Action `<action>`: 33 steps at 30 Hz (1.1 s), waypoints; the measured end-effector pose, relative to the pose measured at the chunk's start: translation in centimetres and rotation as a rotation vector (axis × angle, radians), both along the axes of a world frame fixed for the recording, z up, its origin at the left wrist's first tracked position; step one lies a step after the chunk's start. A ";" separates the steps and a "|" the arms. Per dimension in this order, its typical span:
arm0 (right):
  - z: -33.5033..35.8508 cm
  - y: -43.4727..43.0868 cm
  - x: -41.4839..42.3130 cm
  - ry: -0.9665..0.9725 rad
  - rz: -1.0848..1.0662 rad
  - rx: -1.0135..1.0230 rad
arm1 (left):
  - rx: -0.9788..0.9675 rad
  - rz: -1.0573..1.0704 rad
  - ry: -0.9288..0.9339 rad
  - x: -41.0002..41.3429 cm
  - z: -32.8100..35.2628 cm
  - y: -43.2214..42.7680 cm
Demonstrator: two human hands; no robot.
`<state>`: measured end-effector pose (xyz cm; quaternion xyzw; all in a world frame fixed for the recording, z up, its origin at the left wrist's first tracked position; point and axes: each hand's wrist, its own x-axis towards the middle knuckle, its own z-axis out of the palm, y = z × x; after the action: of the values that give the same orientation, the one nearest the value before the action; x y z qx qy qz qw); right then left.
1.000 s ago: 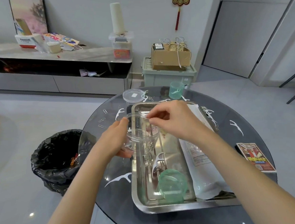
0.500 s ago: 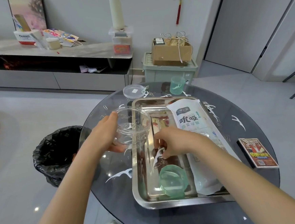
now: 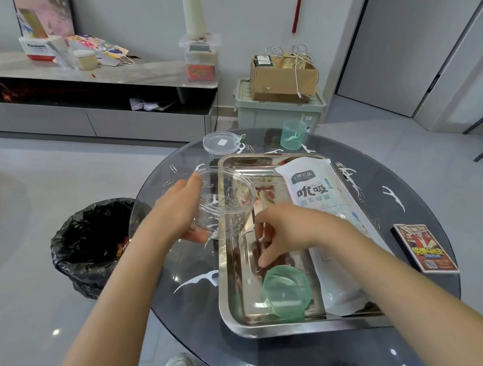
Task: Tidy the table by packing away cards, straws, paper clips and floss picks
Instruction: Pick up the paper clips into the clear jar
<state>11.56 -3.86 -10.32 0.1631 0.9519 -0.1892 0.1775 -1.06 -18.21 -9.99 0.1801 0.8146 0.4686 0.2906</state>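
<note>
The person is leaning over a round glass table (image 3: 193, 325) with the job, to my eye, somewhere in the middle. The left hand (image 3: 176, 214) grips a clear plastic jar (image 3: 227, 201), thumb below and fingers round its far wall. The jar is tipped with its mouth towards the person and held over the left rim of the steel tray (image 3: 223, 285). A few thin wire shapes show through its wall, but I cannot tell whether they lie inside it or on the table behind.

The right hand (image 3: 290, 231) is down in the tray with its fingers curled towards the floor, just beyond a green plastic lid (image 3: 286, 292). Whether those fingers have pinched anything is hidden from me. The two hands are apart but near each other.

The straw pouch (image 3: 319, 194) already lies along the right side of the tray, though not tucked away anywhere. The card box (image 3: 424, 248) sits by the table's right edge.

A good deal looks left to gather:
- A floss pick (image 3: 197, 281) lies just left of the tray.
- Another one (image 3: 393, 197) lies towards the right edge.
- Paper clips (image 3: 172, 168) are scattered near the far left edge.

The jar's clear lid (image 3: 221, 143) waits at the far edge, near a green cup (image 3: 292, 134) with a pick in it.
</note>
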 end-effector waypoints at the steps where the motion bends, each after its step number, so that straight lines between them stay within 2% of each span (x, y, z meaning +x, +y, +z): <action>1: -0.2 -0.4 -0.1 -0.025 0.020 0.010 | -0.005 -0.002 0.002 0.1 0.0 0.0; 4: -1.1 -1.0 -0.6 0.000 0.077 0.073 | -0.007 -0.001 0.002 0.1 0.0 -0.1; 10: -1.4 -1.0 -0.7 0.075 0.068 0.063 | 0.006 0.011 -0.019 -0.1 0.0 -0.4; 15: -1.6 -1.5 -0.9 0.020 0.011 0.150 | 0.019 0.030 -0.050 -0.1 0.1 -0.7; 19: -1.6 -1.0 -0.6 0.059 -0.050 0.158 | 0.009 0.022 -0.047 -0.2 0.1 -0.8; 24: -0.2 0.6 -0.2 0.247 -0.231 0.026 | -0.009 0.014 -0.049 -0.1 0.2 -0.8; 28: 2.6 1.0 -0.1 0.592 -0.427 -0.196 | -0.024 -0.016 -0.032 0.2 0.3 -0.6; 31: 4.3 -0.1 0.1 0.713 -0.392 -0.388 | -0.036 -0.046 -0.026 0.6 0.4 -0.4; 33: 4.3 -0.5 0.3 0.760 -0.332 -0.347 | -0.033 -0.053 -0.025 0.8 0.5 -0.3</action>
<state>11.82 -4.41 -6.00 0.2006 0.8646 -0.4185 -0.1928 -0.28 -18.52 -9.51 0.1908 0.8135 0.4493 0.3160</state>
